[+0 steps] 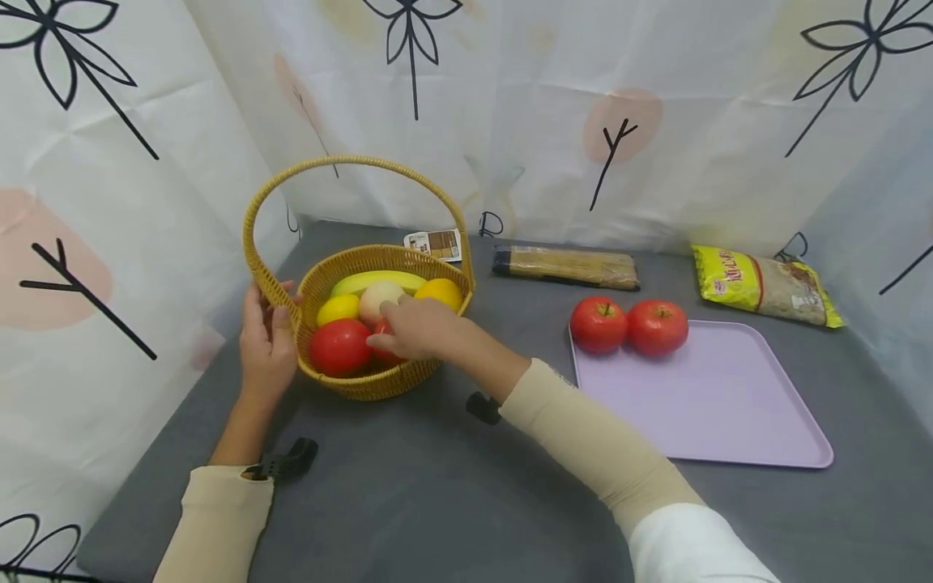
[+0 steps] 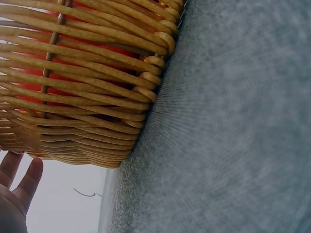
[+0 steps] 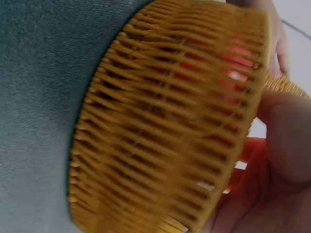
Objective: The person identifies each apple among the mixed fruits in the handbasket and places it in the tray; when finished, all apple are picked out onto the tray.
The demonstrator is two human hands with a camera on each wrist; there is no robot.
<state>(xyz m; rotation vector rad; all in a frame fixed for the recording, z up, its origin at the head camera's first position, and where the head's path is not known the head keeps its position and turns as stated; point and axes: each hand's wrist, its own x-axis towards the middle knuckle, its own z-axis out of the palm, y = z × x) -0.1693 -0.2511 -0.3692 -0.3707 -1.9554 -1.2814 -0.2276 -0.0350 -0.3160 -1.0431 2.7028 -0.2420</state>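
Observation:
A round wicker basket [image 1: 364, 389] with a tall hooped handle stands on the left of the table. Its fruit includes a banana [image 1: 379, 281], a lemon [image 1: 338, 309], a pale peach-like fruit [image 1: 377, 301], an orange [image 1: 440, 293] and a large red apple [image 1: 339, 346]. Against the basket's left side, by the foot of the handle, rests my left hand [image 1: 266, 344], its fingers fairly straight in the left wrist view. My right hand [image 1: 419, 326] reaches over the rim and holds another red apple [image 1: 382, 346], mostly hidden by the fingers.
At the right lies a lilac tray [image 1: 700, 405] with two red apples [image 1: 627, 326] at its back left corner. Behind are a pack of dry noodles [image 1: 568, 267], a yellow food bag [image 1: 765, 287] and a small packet [image 1: 435, 244]. Patterned cloth hangs around the table.

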